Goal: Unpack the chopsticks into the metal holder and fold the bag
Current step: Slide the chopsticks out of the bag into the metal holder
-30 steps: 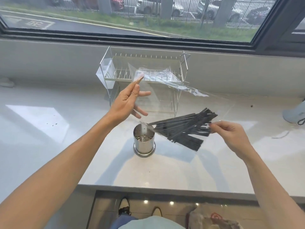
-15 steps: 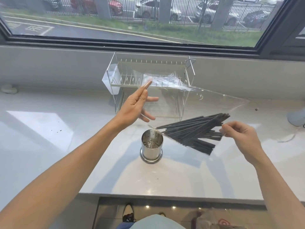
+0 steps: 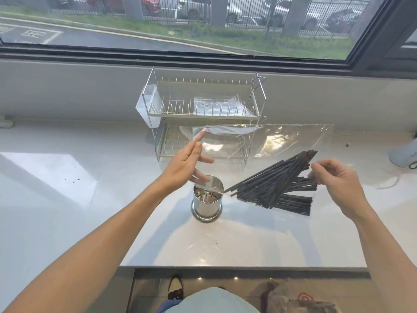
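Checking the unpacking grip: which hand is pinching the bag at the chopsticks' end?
The right hand, pinching the clear bag beside the chopsticks; the left hand holds the bag's open mouth.

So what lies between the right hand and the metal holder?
In the head view, the bundle of dark chopsticks, inside the clear bag, spans from the right hand to the metal holder.

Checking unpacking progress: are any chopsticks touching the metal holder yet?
Cannot tell. In the head view the chopsticks, in the clear bag, have their nearest tips level with the metal holder rim; no gap or contact shows plainly.
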